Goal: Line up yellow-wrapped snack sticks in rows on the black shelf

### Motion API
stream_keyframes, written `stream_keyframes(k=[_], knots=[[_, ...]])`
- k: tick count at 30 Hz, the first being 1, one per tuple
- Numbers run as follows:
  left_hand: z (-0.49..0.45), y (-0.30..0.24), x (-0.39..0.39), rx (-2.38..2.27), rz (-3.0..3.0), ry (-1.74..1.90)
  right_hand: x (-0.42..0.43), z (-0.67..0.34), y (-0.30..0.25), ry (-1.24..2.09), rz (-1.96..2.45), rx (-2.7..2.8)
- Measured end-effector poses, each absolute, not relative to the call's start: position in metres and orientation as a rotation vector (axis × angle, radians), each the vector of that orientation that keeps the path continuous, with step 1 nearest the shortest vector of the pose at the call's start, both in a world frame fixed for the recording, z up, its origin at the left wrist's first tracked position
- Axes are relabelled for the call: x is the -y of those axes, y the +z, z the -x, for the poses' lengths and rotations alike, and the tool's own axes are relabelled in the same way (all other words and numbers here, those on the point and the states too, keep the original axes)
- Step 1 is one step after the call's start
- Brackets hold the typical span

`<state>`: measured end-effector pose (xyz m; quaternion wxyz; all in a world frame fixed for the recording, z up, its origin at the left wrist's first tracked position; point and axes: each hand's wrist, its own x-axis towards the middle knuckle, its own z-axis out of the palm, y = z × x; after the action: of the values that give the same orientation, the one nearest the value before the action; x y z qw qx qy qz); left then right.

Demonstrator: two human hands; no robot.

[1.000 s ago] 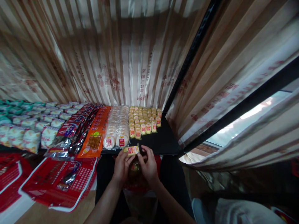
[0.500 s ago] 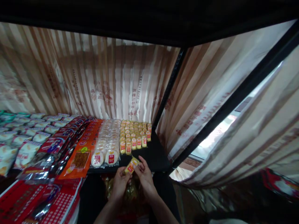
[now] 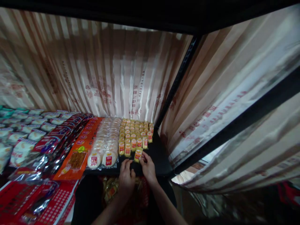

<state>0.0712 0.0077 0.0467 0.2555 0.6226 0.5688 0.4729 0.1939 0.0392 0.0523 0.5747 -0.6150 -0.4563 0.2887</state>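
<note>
My right hand (image 3: 148, 167) pinches a small yellow snack packet (image 3: 138, 153) with a red and white label at its right side. It is just in front of the nearest row of matching yellow packets (image 3: 133, 144) on the black shelf (image 3: 159, 156). Close by on the left, my left hand (image 3: 126, 175) is at the shelf's front edge, its fingers loosely bent and apart from the packet, holding nothing that I can see. Left of the yellow rows are two rows of round white wrapped cakes (image 3: 109, 158) with red labels.
An orange snack bag (image 3: 76, 159), dark red packs (image 3: 50, 145) and white bags (image 3: 24, 151) fill the shelf leftward. Under its edge, between my knees, is a bag of gold-wrapped pieces (image 3: 110, 190). Black frame posts (image 3: 175, 84) and a pleated curtain (image 3: 112, 72) enclose the back and right.
The yellow packet has moved forward from between both hands to the front of the yellow rows. My left hand has let go of it; my right hand keeps its hold.
</note>
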Motion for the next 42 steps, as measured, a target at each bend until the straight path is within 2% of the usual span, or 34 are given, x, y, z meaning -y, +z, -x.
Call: stream_keyframes(k=[4, 9, 19, 27, 42], knots=[[-0.067, 0.042, -0.012, -1.599, -2.162, 1.207, -0.057, -0.192, 0.045, 0.574, 1.486, 1.196], [-0.068, 0.04, -0.022, -1.629, -2.332, 1.064, -0.067, -0.186, 0.04, 0.551, 1.512, 1.232], [-0.072, 0.027, -0.035, -1.644, -2.442, 1.004, -0.081, -0.183, 0.033, 0.593, 1.476, 1.205], [-0.069, 0.029, -0.041, -1.68, -2.454, 0.926, -0.073, -0.179, 0.036, 0.433, 1.468, 1.285], [-0.072, 0.026, -0.041, -1.736, -2.468, 0.847, -0.077, -0.177, 0.029, 0.396, 1.655, 1.348]])
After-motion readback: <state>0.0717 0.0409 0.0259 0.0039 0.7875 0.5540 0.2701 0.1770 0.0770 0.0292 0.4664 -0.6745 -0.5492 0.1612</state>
